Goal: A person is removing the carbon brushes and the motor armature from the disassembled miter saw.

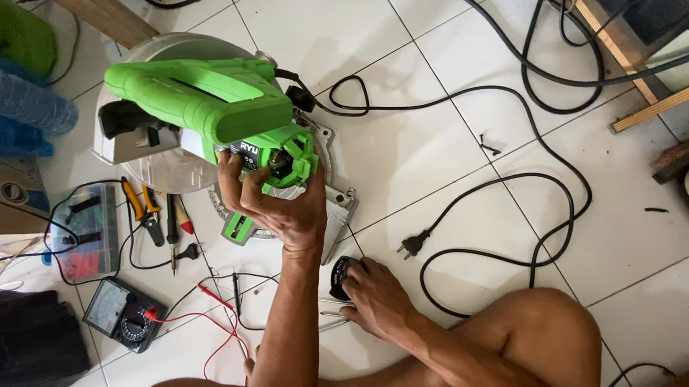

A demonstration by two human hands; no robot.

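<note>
Left hand [278, 204] grasping the green mitre saw's [210, 105] open motor end, right hand [375, 296] clenched on a black cap [341, 276]: loose floor cables [533, 226] risk snagging.

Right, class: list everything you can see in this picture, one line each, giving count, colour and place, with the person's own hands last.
mitre saw: one, green body with silver guard, on the floor, upper left
power cord with plug: one, black, looped across the white tiles
multimeter: one, dark, lower left, red and black leads attached
pliers: one, orange and black handles, left of the saw
parts box: one, clear, beside the pliers
plastic bottle: one, clear, upper left
wooden frame: one, pale, upper right
round part: one, black, on the floor under the right hand
left hand: gripping the saw's open motor end
right hand: on the round part
</note>
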